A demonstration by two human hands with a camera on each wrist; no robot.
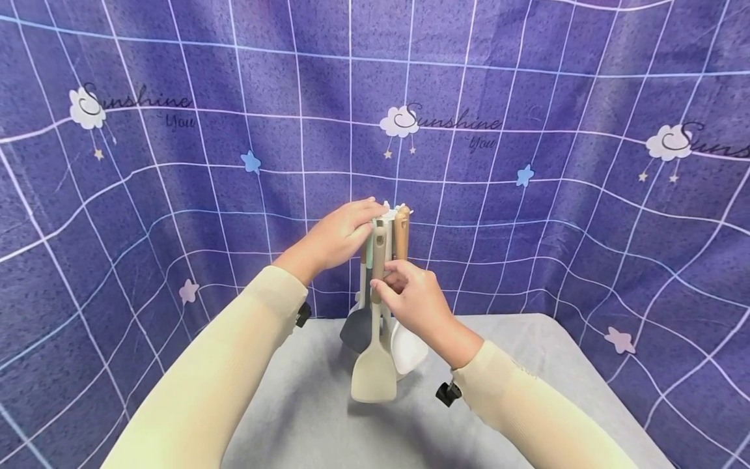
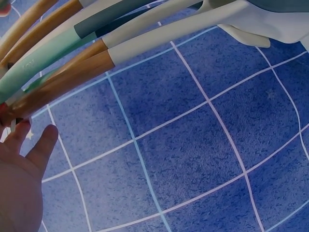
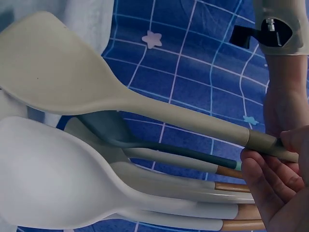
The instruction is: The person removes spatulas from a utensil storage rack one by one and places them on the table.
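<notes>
A beige spatula (image 1: 375,374) hangs blade down at the front of a cluster of kitchen utensils. My right hand (image 1: 418,296) pinches its handle between thumb and fingers, as the right wrist view also shows around the brownish grip (image 3: 260,142). At the top of the cluster, my left hand (image 1: 340,234) rests its fairly straight fingers on the white utensil rack (image 1: 391,212). In the left wrist view, fingertips are right at the handle ends. A dark spatula (image 1: 355,331) hangs to the left, and a white utensil (image 1: 408,348) to the right.
The rack stands on a grey cloth-covered table (image 1: 305,417). More handles crowd close together, including a mint one (image 2: 41,60) and several wooden ones. Purple gridded curtain (image 1: 445,85) encloses the table at the back and both sides.
</notes>
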